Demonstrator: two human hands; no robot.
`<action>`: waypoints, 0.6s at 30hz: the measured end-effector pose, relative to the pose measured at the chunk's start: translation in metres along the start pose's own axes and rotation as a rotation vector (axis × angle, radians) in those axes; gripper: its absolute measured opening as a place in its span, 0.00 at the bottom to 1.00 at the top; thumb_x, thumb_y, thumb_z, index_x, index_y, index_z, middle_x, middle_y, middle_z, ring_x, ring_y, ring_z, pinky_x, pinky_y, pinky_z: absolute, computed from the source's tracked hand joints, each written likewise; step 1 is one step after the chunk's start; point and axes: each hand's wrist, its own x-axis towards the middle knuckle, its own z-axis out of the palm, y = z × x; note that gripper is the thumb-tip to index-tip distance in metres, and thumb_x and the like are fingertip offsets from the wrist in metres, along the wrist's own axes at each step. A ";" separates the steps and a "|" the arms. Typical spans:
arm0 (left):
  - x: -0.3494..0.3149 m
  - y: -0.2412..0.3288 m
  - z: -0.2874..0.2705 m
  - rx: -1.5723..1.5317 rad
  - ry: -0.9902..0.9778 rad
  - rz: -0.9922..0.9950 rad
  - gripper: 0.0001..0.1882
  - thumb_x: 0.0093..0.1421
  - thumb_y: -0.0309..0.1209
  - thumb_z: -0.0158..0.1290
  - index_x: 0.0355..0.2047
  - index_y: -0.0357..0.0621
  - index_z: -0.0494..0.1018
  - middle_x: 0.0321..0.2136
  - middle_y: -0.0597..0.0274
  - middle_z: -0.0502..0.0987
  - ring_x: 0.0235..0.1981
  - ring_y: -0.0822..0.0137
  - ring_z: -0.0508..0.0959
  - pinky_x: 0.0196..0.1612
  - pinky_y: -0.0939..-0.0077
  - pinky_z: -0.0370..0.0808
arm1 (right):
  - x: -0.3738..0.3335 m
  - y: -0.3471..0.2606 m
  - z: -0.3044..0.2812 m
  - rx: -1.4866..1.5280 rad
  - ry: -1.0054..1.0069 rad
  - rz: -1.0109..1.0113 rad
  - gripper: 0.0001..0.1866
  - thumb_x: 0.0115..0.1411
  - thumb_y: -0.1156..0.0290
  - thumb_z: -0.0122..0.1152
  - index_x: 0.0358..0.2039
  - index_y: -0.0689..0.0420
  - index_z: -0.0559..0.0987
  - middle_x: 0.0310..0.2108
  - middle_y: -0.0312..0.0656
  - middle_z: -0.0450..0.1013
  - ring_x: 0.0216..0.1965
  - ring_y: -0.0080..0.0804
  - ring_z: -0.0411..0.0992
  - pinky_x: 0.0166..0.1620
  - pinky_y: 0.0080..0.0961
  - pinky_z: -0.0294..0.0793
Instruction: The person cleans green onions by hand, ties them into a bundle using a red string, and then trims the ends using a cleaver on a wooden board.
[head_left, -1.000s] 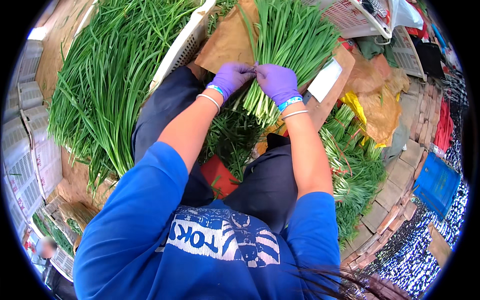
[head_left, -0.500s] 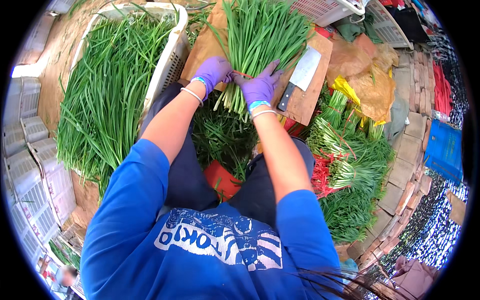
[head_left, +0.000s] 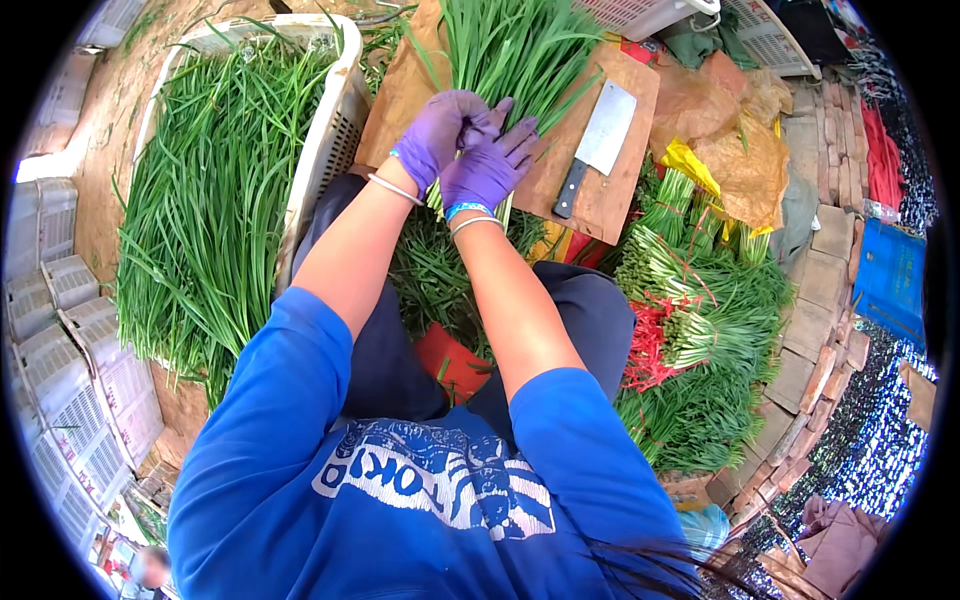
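A loose bunch of long green Chinese chives (head_left: 520, 45) lies on the wooden board in front of me, its leaves pointing away. Both hands wear purple gloves and meet over its lower stems. My left hand (head_left: 440, 135) is closed, fingers curled at the left side of the bunch; what they pinch is hidden. Across the stems lies my right hand (head_left: 490, 165), fingers stretched out and partly covering the left fingertips. Right of the bunch, a cleaver (head_left: 603, 130) with a black handle rests on the wooden board (head_left: 540, 190).
A white crate (head_left: 345, 90) heaped with loose chives (head_left: 225, 190) stands at my left. To the right lie tied chive bunches (head_left: 695, 335), red ties (head_left: 650, 345) and brown plastic bags (head_left: 745, 165). Cut leaves (head_left: 440, 270) and a red piece (head_left: 450, 362) are between my legs.
My right hand has moved left, close against my left hand. The red tie seen between the hands is now covered. My left hand has shifted slightly right and up.
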 end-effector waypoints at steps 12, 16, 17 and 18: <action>-0.021 -0.058 0.043 0.245 0.352 -0.460 0.45 0.51 0.51 0.51 0.57 0.31 0.46 0.51 0.38 0.59 0.54 0.47 0.59 0.55 0.70 0.55 | 0.009 0.060 0.027 0.916 -0.006 0.286 0.37 0.57 0.47 0.44 0.56 0.65 0.55 0.57 0.51 0.53 0.58 0.41 0.51 0.60 0.32 0.46; -0.093 -0.020 0.037 -1.027 0.185 -0.668 0.37 0.54 0.47 0.49 0.58 0.44 0.50 0.50 0.52 0.64 0.45 0.62 0.70 0.47 0.69 0.68 | -0.036 0.090 -0.034 2.040 -0.679 0.601 0.33 0.58 0.46 0.43 0.54 0.61 0.58 0.52 0.49 0.60 0.52 0.36 0.61 0.56 0.29 0.56; -0.105 0.009 0.041 -1.186 0.195 -0.703 0.30 0.55 0.46 0.49 0.54 0.45 0.58 0.44 0.56 0.70 0.39 0.65 0.74 0.42 0.69 0.72 | -0.043 0.104 -0.057 2.044 -0.837 0.764 0.33 0.57 0.46 0.44 0.52 0.61 0.61 0.49 0.47 0.63 0.50 0.34 0.63 0.55 0.29 0.58; -0.117 0.002 0.046 -1.043 0.207 -0.824 0.26 0.54 0.45 0.50 0.49 0.44 0.63 0.41 0.57 0.72 0.38 0.66 0.73 0.42 0.70 0.71 | -0.046 0.108 -0.078 2.034 -0.997 0.921 0.32 0.57 0.46 0.44 0.51 0.61 0.63 0.47 0.45 0.67 0.48 0.32 0.65 0.54 0.29 0.60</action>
